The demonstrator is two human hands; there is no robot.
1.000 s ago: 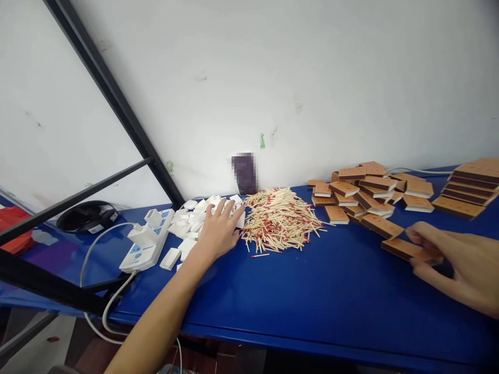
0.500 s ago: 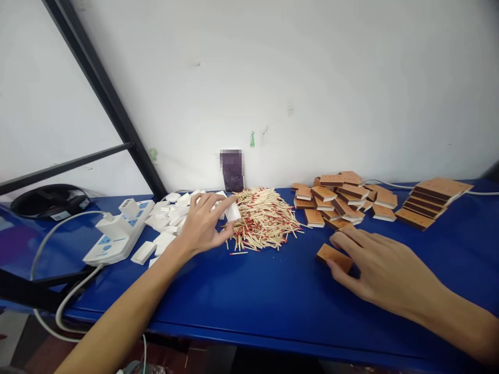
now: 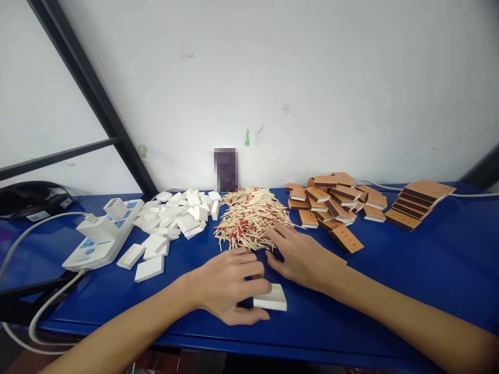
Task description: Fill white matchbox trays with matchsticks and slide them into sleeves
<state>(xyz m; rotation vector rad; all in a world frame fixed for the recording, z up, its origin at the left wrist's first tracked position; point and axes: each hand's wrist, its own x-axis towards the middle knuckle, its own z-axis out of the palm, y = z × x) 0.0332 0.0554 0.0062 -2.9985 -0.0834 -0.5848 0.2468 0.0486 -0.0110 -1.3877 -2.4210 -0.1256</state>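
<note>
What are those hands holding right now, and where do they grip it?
The left hand pinches a white tray by one end. The right hand rests at the edge of the matches, with nothing seen in it.

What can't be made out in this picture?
The purple patch by the wall: blurred out, head view.
Whether the right hand holds anything: its own back hides the palm, head view.
Print on the brown sleeves: too small, head view.
The black thing at far left: cut by the edge, head view.
Left end of the tray: covered by the left hand, head view.
</note>
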